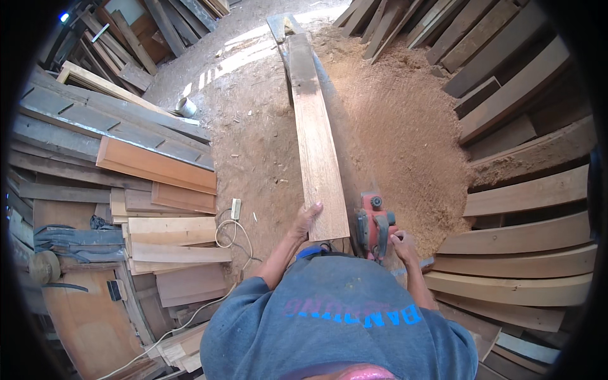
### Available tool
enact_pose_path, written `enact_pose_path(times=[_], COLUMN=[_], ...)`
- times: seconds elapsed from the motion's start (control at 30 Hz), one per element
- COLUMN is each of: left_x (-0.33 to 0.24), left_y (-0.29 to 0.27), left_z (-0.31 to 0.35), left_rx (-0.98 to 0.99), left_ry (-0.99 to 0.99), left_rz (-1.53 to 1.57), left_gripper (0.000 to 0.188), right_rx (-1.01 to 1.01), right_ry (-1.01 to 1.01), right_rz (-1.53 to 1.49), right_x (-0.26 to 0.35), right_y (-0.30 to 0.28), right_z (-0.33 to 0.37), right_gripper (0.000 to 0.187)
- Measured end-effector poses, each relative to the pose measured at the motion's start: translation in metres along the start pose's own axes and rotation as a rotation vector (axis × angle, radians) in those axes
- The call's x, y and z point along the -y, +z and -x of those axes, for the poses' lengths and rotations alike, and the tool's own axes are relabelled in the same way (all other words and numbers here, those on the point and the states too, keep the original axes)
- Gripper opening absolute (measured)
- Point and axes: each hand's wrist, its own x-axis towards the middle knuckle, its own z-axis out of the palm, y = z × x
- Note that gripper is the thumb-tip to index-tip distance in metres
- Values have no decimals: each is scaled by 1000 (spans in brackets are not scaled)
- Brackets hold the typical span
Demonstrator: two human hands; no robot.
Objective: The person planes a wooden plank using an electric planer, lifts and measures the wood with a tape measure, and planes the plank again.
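Observation:
A long wooden board (pixel 320 149) lies lengthwise ahead of me on a narrow bench (pixel 278 28). Its near part is pale and freshly surfaced, while the far end is dark and rough. My left hand (pixel 308 218) grips the board's left edge close to its near end, thumb on top. Just right of that end is a red electric planer (pixel 375 229) with a grey handle and a dark knob. My right hand (pixel 403 246) has its fingers curled against the planer's right side; part of the grip is hidden.
Wood shavings (pixel 405 120) cover the floor to the right. Stacked planks (pixel 525 231) line the right side, and more boards (pixel 158 164) pile up at left. A pale cord (pixel 218 237) with a white socket block (pixel 236 209) trails on the left. A bucket (pixel 186 107) lies farther off.

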Motion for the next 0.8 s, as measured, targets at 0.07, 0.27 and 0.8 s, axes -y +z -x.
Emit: enact_pose_path(times=[0.07,0.27,0.8], left_x=[16,55,22], left_y=[-23,-84,-25], left_z=[-8,-16,8], left_rx=[-199,-489,-604], left_ry=[7,211,20], left_rz=[-391,-1238,-1443], left_gripper=[63,83,81], right_rx=[10,99,131], right_ry=[2,7,49], right_rz=[26,48,175], right_x=[-2,-28,-25], right_y=[4,11,8], right_z=[0,1,-19], right_gripper=[32,35,40])
